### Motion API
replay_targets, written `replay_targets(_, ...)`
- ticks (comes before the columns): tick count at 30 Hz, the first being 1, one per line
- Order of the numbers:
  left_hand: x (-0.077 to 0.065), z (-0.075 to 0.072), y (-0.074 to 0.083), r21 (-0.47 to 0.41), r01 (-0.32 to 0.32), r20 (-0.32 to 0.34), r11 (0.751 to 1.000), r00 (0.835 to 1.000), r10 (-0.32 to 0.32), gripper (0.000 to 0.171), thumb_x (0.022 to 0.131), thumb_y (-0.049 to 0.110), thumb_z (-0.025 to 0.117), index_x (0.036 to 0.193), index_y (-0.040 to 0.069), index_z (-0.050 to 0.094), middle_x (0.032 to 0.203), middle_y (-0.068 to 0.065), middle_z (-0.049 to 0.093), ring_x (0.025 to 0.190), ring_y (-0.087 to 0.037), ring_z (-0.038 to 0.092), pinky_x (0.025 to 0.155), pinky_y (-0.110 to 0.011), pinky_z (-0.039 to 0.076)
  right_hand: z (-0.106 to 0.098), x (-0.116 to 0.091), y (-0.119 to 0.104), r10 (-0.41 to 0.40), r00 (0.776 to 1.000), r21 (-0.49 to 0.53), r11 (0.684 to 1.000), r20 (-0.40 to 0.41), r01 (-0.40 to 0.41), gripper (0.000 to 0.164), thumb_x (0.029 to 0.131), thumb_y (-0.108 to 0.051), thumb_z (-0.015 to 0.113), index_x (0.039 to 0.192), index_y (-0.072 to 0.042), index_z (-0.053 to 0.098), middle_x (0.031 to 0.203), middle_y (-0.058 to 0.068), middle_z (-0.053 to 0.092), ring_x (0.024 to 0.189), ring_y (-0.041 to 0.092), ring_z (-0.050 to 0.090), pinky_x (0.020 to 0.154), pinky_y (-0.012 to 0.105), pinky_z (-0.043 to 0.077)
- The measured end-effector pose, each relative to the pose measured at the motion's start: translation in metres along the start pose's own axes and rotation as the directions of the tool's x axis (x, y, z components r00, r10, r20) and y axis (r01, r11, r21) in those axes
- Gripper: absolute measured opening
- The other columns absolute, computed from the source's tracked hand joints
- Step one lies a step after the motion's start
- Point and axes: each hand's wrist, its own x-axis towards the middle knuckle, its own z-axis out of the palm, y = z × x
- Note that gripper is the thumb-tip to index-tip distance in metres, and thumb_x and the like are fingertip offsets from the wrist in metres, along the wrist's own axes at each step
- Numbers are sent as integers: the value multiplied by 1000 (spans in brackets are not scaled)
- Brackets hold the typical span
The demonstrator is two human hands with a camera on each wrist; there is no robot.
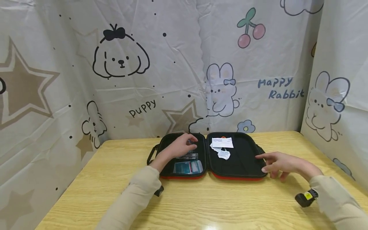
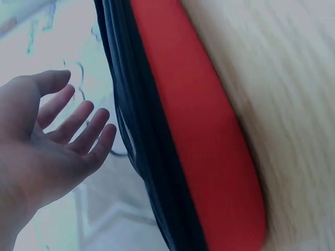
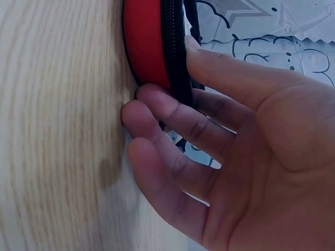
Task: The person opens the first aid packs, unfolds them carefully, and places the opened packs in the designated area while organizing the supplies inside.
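A black case with red outer sides lies unfolded on the table, its left half (image 1: pixel 166 143) and right half (image 1: pixel 238 159) flat. Over the left half hovers my left hand (image 1: pixel 181 146), fingers loosely bent with nothing in them; the left wrist view shows the palm beside the case's black rim (image 2: pixel 152 141). In that half are a teal-and-clear packet (image 1: pixel 188 167) and clear-wrapped items (image 1: pixel 188 156), partly hidden by the hand. My right hand (image 1: pixel 277 164) touches the right half's near corner, thumb at the rim, other fingers loosely bent by the red side (image 3: pixel 144 42).
White paper packets (image 1: pixel 222 142) and a crumpled white piece (image 1: pixel 223 155) lie in the case's right half. A black handle (image 1: pixel 151 155) sticks out on the left. The wooden table (image 1: pixel 218 204) meets a printed cloth backdrop (image 1: pixel 172 80) behind and at both sides.
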Motion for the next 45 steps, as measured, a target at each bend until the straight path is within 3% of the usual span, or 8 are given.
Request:
replay_targets(5,0,11,10,87,-64,78,994,995,57,33,93,25,58,121,8,59,121,-9,53,103,-23,56,90,-34,45,-1,2,5,-48,999,14,999,25,48,70,89,-20,63,144,2,27,83,13,53,68,24,59,49,33,49)
replay_targets(12,-1,19,10,143,-37,98,989,995,23,37,92,30,59,123,10,57,123,-8,52,108,-21,54,94,-36,43,-1,9,5,-81,995,20,997,51,80,71,88,-19,64,144,5,27,82,13,53,70,25,61,51,35,51)
replay_targets(17,-2,22,9,182,20,114,983,993,-41,47,91,39,58,129,12,53,129,-9,49,119,-22,49,101,-38,38,2,14,1,-82,995,20,997,61,81,70,88,-20,65,144,3,29,83,12,53,71,25,61,51,36,52)
replay_targets(25,-3,25,20,315,120,189,942,964,-186,68,87,54,56,144,23,38,143,-11,37,129,-27,40,103,-51,33,3,19,-7,-55,997,-12,998,59,56,68,87,-23,66,143,0,33,85,12,54,72,25,61,53,38,52)
replay_targets(32,-1,30,24,369,166,208,914,944,-255,68,86,58,54,145,30,36,144,-8,36,129,-29,37,102,-50,33,4,10,-17,-106,993,-233,968,-51,92,63,86,-33,67,136,-3,44,85,8,49,61,18,53,47,34,48)
replay_targets(35,-1,31,24,401,167,215,901,939,-270,67,87,60,51,145,31,34,144,-6,38,130,-29,36,104,-52,31,3,8,-29,-178,973,-326,937,-146,123,61,84,-40,67,131,-4,51,91,7,48,63,17,51,48,32,47)
replay_targets(39,-1,33,25,404,166,229,900,934,-275,67,88,60,49,146,31,31,145,-6,38,131,-29,35,105,-53,30,2,13,-47,-312,922,-440,878,-229,188,47,86,-39,66,121,-8,60,96,2,55,79,16,56,61,32,49)
replay_targets(45,-6,33,24,403,159,235,901,934,-269,67,90,60,46,148,31,28,146,-6,36,133,-31,32,106,-53,28,-2,42,-70,-458,843,-534,805,-281,260,30,86,-27,68,111,-10,66,91,-3,62,87,14,56,76,35,46)
